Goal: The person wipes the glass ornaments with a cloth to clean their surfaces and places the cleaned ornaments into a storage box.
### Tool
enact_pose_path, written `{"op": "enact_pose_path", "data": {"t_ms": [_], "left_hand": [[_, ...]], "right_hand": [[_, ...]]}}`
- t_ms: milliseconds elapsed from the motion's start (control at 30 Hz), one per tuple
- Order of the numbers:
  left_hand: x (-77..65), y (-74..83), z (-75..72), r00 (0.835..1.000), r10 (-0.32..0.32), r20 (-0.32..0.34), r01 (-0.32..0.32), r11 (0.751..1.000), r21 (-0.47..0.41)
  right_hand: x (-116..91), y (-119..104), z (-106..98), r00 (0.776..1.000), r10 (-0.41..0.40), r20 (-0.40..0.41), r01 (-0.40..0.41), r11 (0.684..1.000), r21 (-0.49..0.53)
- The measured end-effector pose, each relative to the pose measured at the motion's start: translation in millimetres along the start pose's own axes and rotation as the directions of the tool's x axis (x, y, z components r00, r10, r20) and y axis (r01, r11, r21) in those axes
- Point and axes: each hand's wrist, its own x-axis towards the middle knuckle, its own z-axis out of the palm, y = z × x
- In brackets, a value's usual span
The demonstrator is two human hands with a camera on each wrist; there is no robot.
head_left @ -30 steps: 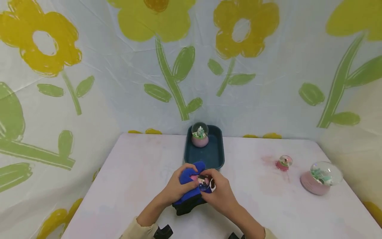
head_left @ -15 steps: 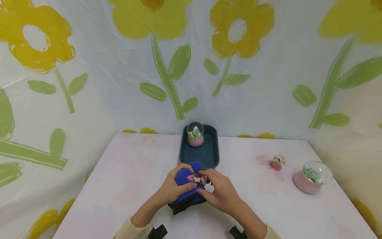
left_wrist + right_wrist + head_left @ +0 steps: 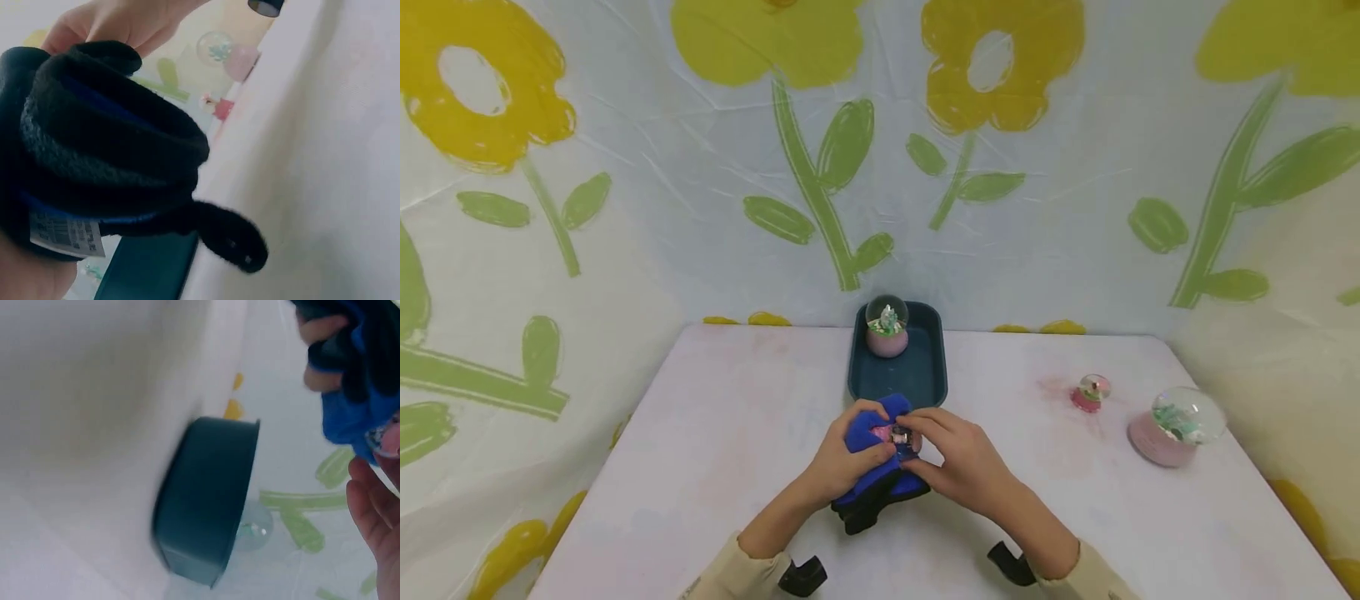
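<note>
In the head view my left hand (image 3: 848, 457) grips a fuzzy blue cloth (image 3: 859, 433) with black parts. A small snow globe (image 3: 904, 439) with pink inside lies against the blue side, held up over the table. My right hand (image 3: 964, 460) pinches the globe from the right, fingertips above and thumb below. The left wrist view shows the folded black underside of the cloth (image 3: 112, 137), with a white label (image 3: 65, 234) and a loose black tab. In the right wrist view the right hand (image 3: 378, 509) is close to the globe's pink part (image 3: 392, 437); the cloth partly hides it.
Behind the hands, a dark teal tray (image 3: 932, 367) holds a snow globe with a pink base (image 3: 887, 329). To the right stand a small red-based snow globe (image 3: 1088, 393) and a large pink-based snow globe (image 3: 1172, 429). A flower-printed curtain (image 3: 1037, 250) backs the table.
The head view has shifted slightly. Both hands still hold the cloth and small snow globe together over the table; the right fingers have changed their place a little around the globe.
</note>
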Motion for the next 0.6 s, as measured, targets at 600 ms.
{"op": "enact_pose_path", "data": {"t_ms": [600], "left_hand": [[-1.1, 3.4, -4.0, 0.999, 0.037, 0.026, -0.036, 0.999, -0.033]], "right_hand": [[1.7, 5.7, 6.2, 0.999, -0.025, -0.039, 0.026, 0.999, 0.028]]}}
